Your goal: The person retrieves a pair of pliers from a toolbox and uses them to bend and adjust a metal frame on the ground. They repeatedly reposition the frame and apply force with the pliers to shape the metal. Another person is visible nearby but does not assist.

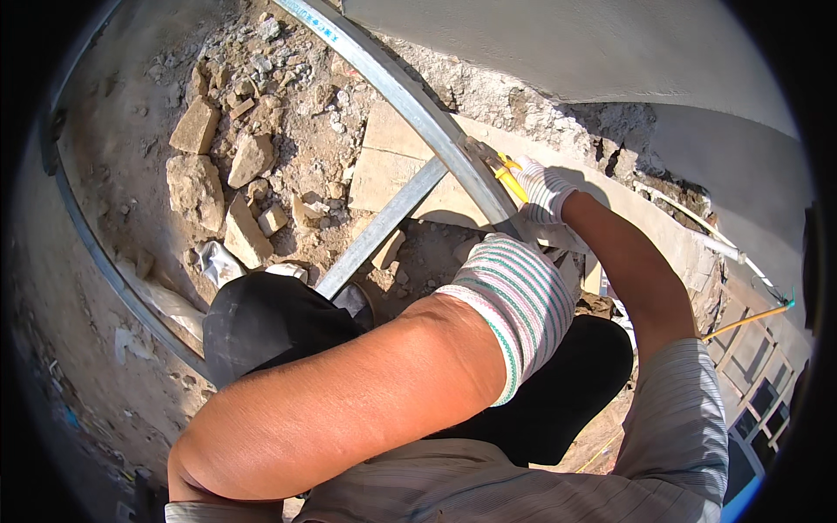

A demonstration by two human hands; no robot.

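Observation:
My right hand (547, 191), in a striped knit glove, is closed around a pliers-like tool with yellow handles (508, 180). The tool's dark metal head rests at the right side of a long galvanized metal channel (410, 113). In a matching glove, my left hand (520, 299) is wrapped about the near end of that channel, its fingertips mostly hidden under the hand. A shorter metal crosspiece (381, 228) meets the channel just beyond my left hand and slants down toward my left knee.
Broken bricks and stones (195, 190) litter the dirt at left. A curved metal rail (96, 235) runs along the far left. Pale slabs (392, 144) lie beneath the channel. A plastered wall (610, 52) rises at the upper right, near a white pipe (719, 246) and yellow hose (745, 322).

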